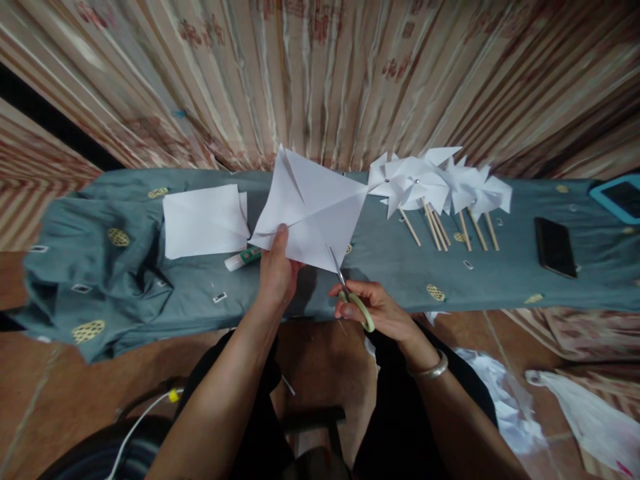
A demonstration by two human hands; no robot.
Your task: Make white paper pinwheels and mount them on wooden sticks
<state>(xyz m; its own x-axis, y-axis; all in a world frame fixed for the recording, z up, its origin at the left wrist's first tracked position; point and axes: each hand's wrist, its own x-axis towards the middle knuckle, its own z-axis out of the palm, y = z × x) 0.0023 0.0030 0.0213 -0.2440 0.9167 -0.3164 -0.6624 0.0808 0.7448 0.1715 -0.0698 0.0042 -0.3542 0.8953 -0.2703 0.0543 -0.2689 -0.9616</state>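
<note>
My left hand (pixel 279 267) grips a creased white sheet of paper (pixel 320 200) by its near left edge, thumb on top. Slits run inward from the sheet's far corner and its left corner. In my right hand (pixel 380 308) are scissors (pixel 361 312) with pale green handles, fingers through the loops. Their blades meet the paper's near corner. A glue stick (pixel 243 258) lies just left of my left hand, partly hidden by the sheet. Left of that rests a stack of white paper (pixel 203 220).
Several white paper pinwheels (pixel 425 181) with wooden sticks lie right of the sheet. Farther right are a black phone (pixel 555 247) and a blue-framed device (pixel 620 198). A patterned cloth (pixel 400 280) covers the narrow table. Curtains hang behind. White scraps (pixel 500 393) and a plastic bag (pixel 590 413) are below.
</note>
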